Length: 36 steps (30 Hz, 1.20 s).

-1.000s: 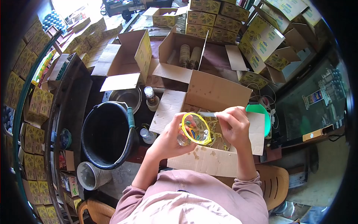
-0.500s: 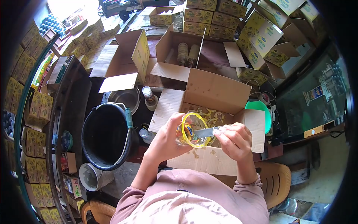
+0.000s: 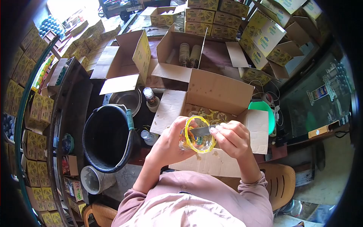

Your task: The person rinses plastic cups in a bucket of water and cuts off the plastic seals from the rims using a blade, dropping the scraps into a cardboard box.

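My left hand [image 3: 171,139] is wrapped round a clear plastic jar [image 3: 207,145] with a yellow rim and a colourful label, its mouth tilted to the right. In my right hand [image 3: 235,139] I pinch a flat grey blade [image 3: 201,131], which looks like a knife; it reaches in across the jar's mouth. Its handle is hidden by my fingers. Below both hands an open cardboard box [image 3: 220,90] holds several curled yellow strips [image 3: 211,114].
Left of the box stand a black bucket [image 3: 99,135], a metal bowl [image 3: 133,99] and two small bottles [image 3: 150,95] [image 3: 147,137]. A green basin [image 3: 267,113] sits on the right. Behind, another open box [image 3: 172,47] contains stacked cups [image 3: 184,53]; printed cartons [image 3: 200,15] are piled further back.
The blade has shifted left and up at the jar's mouth, and my right hand has moved slightly left with it. The jar has turned a little in my left hand.
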Each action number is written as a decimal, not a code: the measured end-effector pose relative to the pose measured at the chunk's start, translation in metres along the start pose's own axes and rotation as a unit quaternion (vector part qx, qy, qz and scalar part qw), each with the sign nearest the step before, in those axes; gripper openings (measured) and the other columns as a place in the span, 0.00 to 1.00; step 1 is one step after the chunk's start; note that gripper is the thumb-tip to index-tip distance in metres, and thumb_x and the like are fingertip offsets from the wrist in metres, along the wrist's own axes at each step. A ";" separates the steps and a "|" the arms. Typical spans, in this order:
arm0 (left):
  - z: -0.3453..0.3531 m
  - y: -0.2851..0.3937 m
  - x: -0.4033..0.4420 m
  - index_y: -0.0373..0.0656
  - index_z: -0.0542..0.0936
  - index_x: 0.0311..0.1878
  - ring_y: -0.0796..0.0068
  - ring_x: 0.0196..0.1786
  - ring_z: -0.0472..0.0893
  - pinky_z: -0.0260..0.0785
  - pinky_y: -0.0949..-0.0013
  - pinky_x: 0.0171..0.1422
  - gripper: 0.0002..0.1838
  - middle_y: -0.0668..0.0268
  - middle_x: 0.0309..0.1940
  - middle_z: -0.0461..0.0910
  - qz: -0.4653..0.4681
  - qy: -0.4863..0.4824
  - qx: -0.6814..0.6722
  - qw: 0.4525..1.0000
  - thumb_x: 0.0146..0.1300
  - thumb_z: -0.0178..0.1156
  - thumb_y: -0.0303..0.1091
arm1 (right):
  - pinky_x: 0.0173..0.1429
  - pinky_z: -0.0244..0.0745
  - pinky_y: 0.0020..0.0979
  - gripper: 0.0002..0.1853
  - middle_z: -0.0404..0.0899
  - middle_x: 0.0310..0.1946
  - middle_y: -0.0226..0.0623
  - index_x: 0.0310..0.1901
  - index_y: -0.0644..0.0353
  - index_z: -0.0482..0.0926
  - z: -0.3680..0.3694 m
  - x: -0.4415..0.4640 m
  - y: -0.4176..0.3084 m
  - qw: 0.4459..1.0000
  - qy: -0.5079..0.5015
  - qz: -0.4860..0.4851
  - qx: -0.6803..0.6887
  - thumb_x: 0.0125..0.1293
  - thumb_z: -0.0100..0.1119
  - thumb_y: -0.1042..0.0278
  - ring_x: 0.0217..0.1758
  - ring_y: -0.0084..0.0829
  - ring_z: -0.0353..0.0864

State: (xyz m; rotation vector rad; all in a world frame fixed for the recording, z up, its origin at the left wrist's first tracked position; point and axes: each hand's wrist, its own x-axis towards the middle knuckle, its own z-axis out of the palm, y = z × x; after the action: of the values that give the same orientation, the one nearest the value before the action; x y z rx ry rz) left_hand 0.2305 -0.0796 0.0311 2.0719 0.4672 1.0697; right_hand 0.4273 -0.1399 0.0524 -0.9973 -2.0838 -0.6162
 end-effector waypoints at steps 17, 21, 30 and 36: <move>0.000 -0.003 0.001 0.38 0.61 0.57 0.61 0.47 0.76 0.69 0.66 0.51 0.41 0.56 0.46 0.72 -0.016 -0.030 -0.044 0.998 0.38 0.73 0.28 | 0.40 0.77 0.26 0.08 0.77 0.27 0.31 0.30 0.61 0.81 0.009 0.004 0.010 0.998 0.032 -0.040 0.041 0.45 0.63 0.74 0.33 0.26 0.79; 0.002 -0.002 0.001 0.39 0.61 0.57 0.61 0.48 0.75 0.67 0.66 0.53 0.41 0.56 0.46 0.72 -0.033 -0.050 -0.067 0.996 0.37 0.72 0.28 | 0.40 0.78 0.27 0.08 0.78 0.27 0.32 0.30 0.62 0.81 0.009 0.007 0.012 0.997 0.031 -0.051 0.044 0.45 0.63 0.74 0.33 0.26 0.80; 0.003 -0.008 0.003 0.38 0.60 0.57 0.65 0.49 0.75 0.67 0.68 0.53 0.41 0.57 0.47 0.71 0.001 -0.071 -0.110 0.991 0.38 0.72 0.28 | 0.38 0.78 0.27 0.07 0.78 0.26 0.32 0.28 0.62 0.81 0.006 0.008 0.018 0.996 0.041 -0.064 0.043 0.44 0.65 0.75 0.31 0.27 0.79; -0.002 -0.007 0.002 0.38 0.60 0.56 0.67 0.46 0.77 0.69 0.68 0.50 0.43 0.57 0.46 0.72 -0.022 -0.035 -0.150 0.988 0.36 0.73 0.29 | 0.35 0.76 0.25 0.07 0.78 0.25 0.31 0.27 0.61 0.82 -0.010 0.007 0.017 0.997 0.054 -0.040 0.025 0.43 0.65 0.74 0.31 0.26 0.78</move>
State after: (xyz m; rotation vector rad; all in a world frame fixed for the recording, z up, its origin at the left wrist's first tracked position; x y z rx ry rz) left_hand 0.2298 -0.0727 0.0275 1.8188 0.2962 0.9722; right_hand 0.4421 -0.1337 0.0661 -0.8374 -2.0415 -0.6411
